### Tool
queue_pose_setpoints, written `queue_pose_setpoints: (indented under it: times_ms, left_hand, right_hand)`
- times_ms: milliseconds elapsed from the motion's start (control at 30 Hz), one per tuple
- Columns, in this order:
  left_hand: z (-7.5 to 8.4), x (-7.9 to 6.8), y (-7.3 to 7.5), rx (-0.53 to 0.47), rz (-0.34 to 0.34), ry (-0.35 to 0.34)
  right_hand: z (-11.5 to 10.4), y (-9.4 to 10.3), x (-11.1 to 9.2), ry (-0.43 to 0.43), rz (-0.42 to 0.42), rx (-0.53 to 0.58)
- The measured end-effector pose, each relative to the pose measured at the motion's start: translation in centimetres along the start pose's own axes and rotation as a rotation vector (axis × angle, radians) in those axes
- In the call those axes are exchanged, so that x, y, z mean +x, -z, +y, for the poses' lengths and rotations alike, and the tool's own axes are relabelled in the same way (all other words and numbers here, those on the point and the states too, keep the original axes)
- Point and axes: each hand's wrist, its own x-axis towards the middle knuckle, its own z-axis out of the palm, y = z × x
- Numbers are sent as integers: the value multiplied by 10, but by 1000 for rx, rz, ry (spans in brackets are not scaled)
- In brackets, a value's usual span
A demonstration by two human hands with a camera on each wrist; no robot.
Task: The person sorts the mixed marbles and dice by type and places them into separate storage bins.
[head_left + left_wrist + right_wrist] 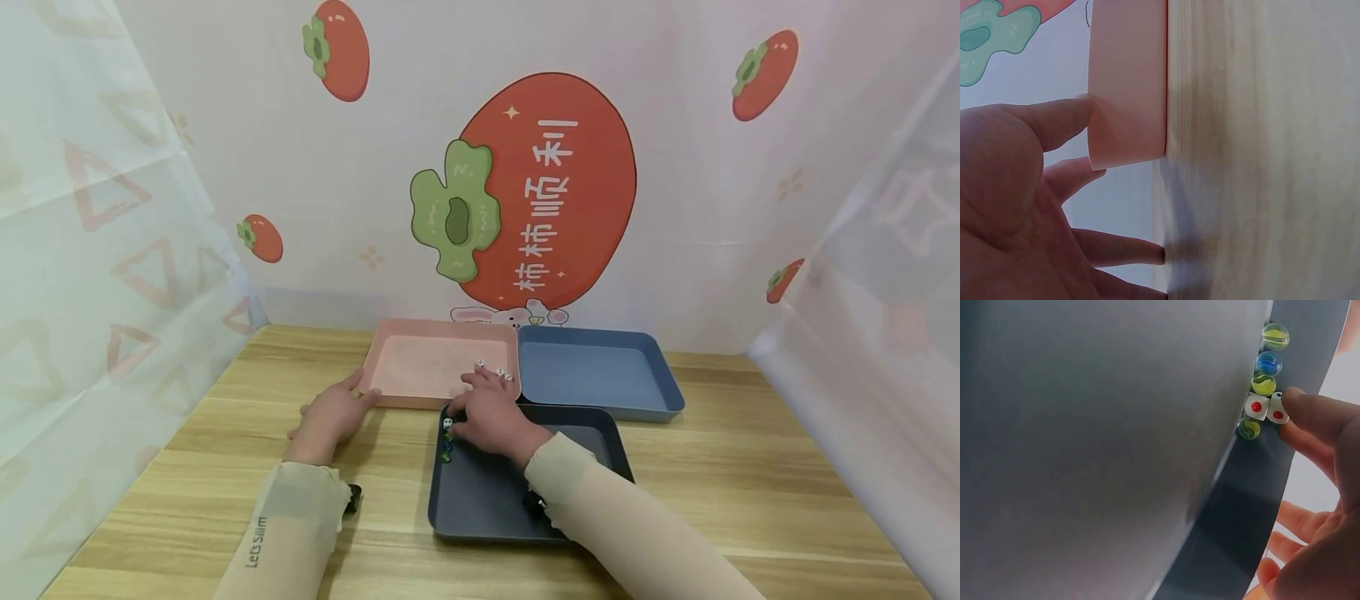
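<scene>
There stood the wooden counter (180, 508), three trays on it: the dark tray (487, 508) nearest, the pink tray (420, 358) behind its left corner, the blue tray (592, 367) alongside toward the far right! The left hand (337, 414), fingers extended and clasping nothing, touched the pink tray's near-left corner, other fingertips down on the counter. Over the dark tray's far-left corner, the right hand (495, 421) had thumb and finger pinching the outer die (1278, 413) (tight quarters, that wall)! A second die (1256, 407) sat just beside it. Three white dice (480, 364) lay near the pink tray's right edge, and four glass marbles (1275, 337) hugged the dark tray's left edge.
</scene>
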Motion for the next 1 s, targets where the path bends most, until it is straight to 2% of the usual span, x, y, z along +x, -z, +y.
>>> queue_pose_setpoints:
  times_ms: [467,833,1000]
  left_hand:
    - [-1,0,0,5,0,-5]
    - [-2,3,-1,-13,-5,22]
    - [-2,3,-1,-16,-4,26]
  right_hand:
    - [-1,1,2,-3,-24,38]
    - [11,11,0,-5,31,98]
    - [21,20,1,-68,82,170]
